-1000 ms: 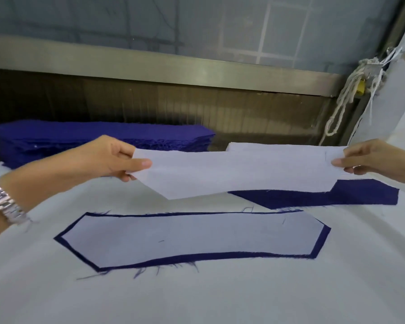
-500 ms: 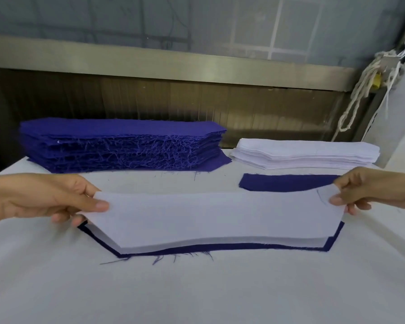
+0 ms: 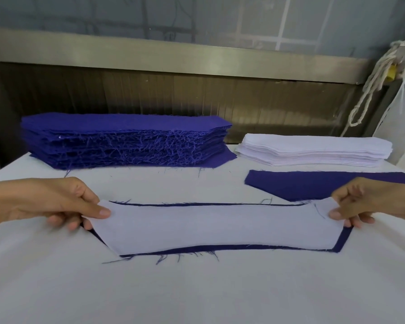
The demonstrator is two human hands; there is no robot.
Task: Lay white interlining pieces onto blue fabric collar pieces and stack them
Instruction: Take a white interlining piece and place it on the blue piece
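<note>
The white surface (image 3: 197, 288) carries everything. Behind the blue collar piece (image 3: 343, 240) sit the blue stack (image 3: 126, 141), off to the left, and the interlining stack (image 3: 313, 150), off to the right. Draped on that collar piece is my white interlining piece (image 3: 215, 228). I judge it light, limp and easily skewed, so the ends are where to hold. My left hand (image 3: 56, 202) and right hand (image 3: 372, 199) each pinch one end between thumb and fingers.

White-covered table (image 3: 197, 288) with blue stack (image 3: 126, 141), white stack (image 3: 313, 150), lone blue piece (image 3: 302, 185), near blue collar piece (image 3: 341, 240)
</note>
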